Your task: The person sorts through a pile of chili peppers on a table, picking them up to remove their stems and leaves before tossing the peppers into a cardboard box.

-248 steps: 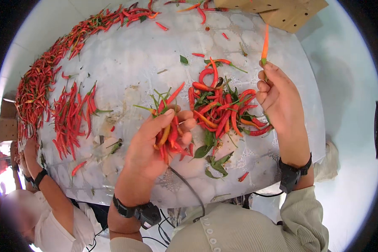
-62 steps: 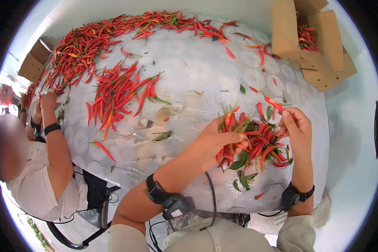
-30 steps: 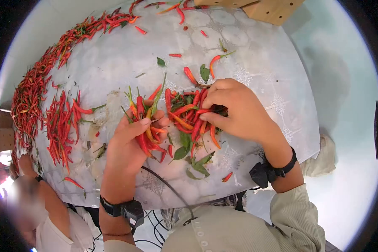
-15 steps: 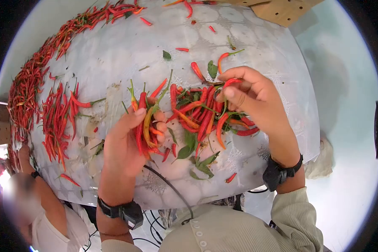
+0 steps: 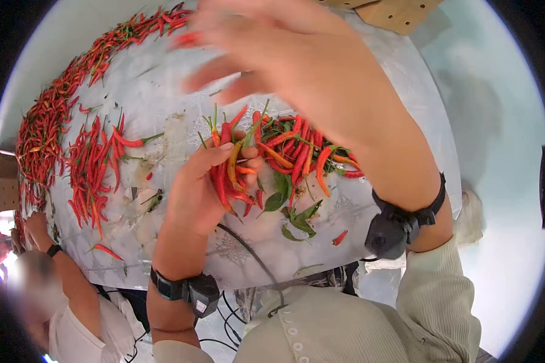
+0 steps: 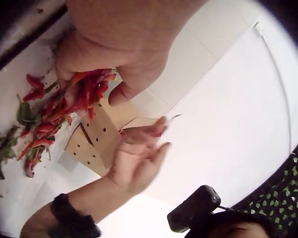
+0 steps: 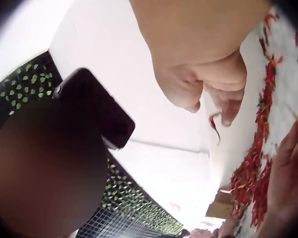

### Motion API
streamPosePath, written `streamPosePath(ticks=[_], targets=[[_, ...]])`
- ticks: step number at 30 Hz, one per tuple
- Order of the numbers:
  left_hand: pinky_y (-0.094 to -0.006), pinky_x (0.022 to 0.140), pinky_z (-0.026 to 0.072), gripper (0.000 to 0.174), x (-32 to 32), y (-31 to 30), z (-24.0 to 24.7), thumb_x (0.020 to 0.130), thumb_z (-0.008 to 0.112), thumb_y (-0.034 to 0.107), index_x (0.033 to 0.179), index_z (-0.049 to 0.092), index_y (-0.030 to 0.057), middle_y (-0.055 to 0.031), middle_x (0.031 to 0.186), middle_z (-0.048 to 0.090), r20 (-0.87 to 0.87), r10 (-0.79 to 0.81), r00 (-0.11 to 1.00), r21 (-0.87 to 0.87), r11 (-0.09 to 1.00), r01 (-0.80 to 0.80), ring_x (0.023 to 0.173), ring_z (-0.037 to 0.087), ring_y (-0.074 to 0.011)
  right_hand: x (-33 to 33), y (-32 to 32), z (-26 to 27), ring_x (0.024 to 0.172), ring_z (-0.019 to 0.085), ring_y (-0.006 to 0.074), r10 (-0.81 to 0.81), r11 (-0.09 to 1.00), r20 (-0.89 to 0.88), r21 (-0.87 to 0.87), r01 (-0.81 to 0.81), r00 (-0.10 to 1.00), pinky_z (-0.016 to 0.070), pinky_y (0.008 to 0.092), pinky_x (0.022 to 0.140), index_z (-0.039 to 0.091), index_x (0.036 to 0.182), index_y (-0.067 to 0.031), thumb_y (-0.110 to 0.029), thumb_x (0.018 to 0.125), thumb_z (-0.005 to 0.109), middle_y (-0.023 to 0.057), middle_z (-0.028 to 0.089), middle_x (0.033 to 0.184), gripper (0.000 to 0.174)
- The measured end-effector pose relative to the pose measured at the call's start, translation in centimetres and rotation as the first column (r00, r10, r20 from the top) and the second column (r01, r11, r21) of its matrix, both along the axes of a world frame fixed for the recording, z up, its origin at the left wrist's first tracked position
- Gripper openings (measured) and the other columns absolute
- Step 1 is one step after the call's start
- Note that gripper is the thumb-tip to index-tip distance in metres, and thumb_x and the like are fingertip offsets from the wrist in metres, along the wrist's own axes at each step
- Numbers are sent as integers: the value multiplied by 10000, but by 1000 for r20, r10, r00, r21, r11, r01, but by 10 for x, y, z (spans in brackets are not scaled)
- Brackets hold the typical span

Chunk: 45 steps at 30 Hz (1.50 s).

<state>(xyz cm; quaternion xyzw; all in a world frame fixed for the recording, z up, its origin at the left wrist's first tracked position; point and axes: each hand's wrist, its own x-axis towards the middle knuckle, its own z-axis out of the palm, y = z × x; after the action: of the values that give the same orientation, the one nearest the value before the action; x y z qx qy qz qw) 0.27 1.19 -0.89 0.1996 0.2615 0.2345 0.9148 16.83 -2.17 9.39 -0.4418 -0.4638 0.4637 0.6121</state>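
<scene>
My left hand (image 5: 195, 184) grips a bunch of red chili peppers (image 5: 229, 175), stems up, over the table's near side. Among them is one yellowish-orange pepper. My right hand (image 5: 284, 54), blurred, is raised above the table's far part, a single red chili pepper (image 7: 213, 121) at its fingertips. A thin curved stem trails from that pepper in the right wrist view. Beside the left hand lies a loose heap of chili peppers (image 5: 299, 148) mixed with green leaves (image 5: 277, 195), partly covered by the right forearm in the head view.
Further left is a smaller group of chili peppers (image 5: 94, 169). A long bank of chili peppers (image 5: 45, 124) lines the far and left edge. Cardboard boxes (image 5: 399, 15) stand at the back right. Another person's arm (image 5: 72, 272) reaches in at left. A cable (image 5: 248, 251) crosses the near edge.
The right hand has lifted a red chili pepper off the heap and swung it up and left across the table. The left hand keeps its bunch, nearly in place.
</scene>
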Motion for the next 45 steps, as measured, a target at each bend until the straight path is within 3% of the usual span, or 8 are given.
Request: streamPosePath(ticks=[5, 10, 13, 22, 25, 37, 41, 45], targets=[[-340, 668, 526, 324, -2, 2, 2, 867, 535, 118, 1145, 463, -33, -184, 930, 611, -4, -2, 1000, 0, 1000, 2, 835, 621, -277, 27, 14, -37, 797, 629, 145, -339, 924, 560, 348, 157, 756, 478, 257, 701, 598, 1102, -5, -214, 861, 605, 60, 668, 958, 319], [-340, 663, 522, 311, 0, -3, 5, 893, 515, 165, 1134, 482, -28, -169, 913, 619, -3, 11, 1000, -30, 1000, -11, 808, 627, -260, 48, -41, -53, 845, 621, 235, 1, 978, 649, -158, 134, 761, 488, 345, 781, 639, 960, -17, -138, 738, 671, 103, 658, 910, 255], [-343, 654, 528, 316, 1, 0, 3, 907, 498, 202, 1124, 493, -29, -167, 910, 622, -37, 3, 999, -1, 1000, -4, 790, 632, -253, 55, -51, -79, 876, 595, 250, -132, 989, 894, 90, 119, 429, 476, 351, 774, 639, 944, -47, -136, 736, 674, 98, 645, 909, 229], [-351, 643, 545, 351, -1, 2, 0, 912, 484, 222, 1161, 480, -26, -175, 912, 623, 4, 20, 1000, -60, 998, -20, 776, 649, -266, 65, -58, -84, 824, 555, 320, -307, 907, 835, 111, 407, 457, 446, 414, 733, 611, 895, -63, -129, 745, 654, 102, 614, 830, 169], [-349, 644, 545, 355, -2, 2, 2, 910, 488, 225, 1166, 479, -21, -176, 917, 623, -3, 44, 999, -59, 997, -44, 780, 648, -263, 66, -54, -82, 805, 545, 314, -447, 853, 888, 387, 350, 106, 442, 407, 722, 618, 862, -61, -135, 728, 670, 101, 598, 822, 162], [-347, 665, 545, 330, -5, 3, 2, 914, 487, 212, 1156, 492, -13, -175, 923, 622, 41, 60, 997, -82, 995, -56, 784, 642, -253, 36, -61, -81, 720, 557, 222, -71, 991, 879, 8, 134, 472, 448, 360, 657, 624, 784, -38, -156, 724, 706, 65, 573, 740, 156], [-343, 663, 544, 319, -6, 4, 1, 912, 490, 207, 1151, 498, -5, -171, 918, 623, 40, 50, 998, -81, 996, -47, 786, 639, -251, 46, -60, -75, 740, 549, 57, -146, 946, 346, -224, 233, 927, 438, 208, 658, 626, 946, -14, -186, 856, 648, 11, 625, 858, 196], [-338, 651, 539, 306, -6, 4, 2, 909, 492, 199, 1147, 501, 5, -165, 912, 625, 27, 57, 998, -76, 996, -55, 781, 637, -248, 46, -58, -67, 754, 573, 85, -176, 936, 128, -284, 207, 976, 457, 222, 682, 589, 1055, -17, -188, 874, 627, 35, 636, 882, 253]])
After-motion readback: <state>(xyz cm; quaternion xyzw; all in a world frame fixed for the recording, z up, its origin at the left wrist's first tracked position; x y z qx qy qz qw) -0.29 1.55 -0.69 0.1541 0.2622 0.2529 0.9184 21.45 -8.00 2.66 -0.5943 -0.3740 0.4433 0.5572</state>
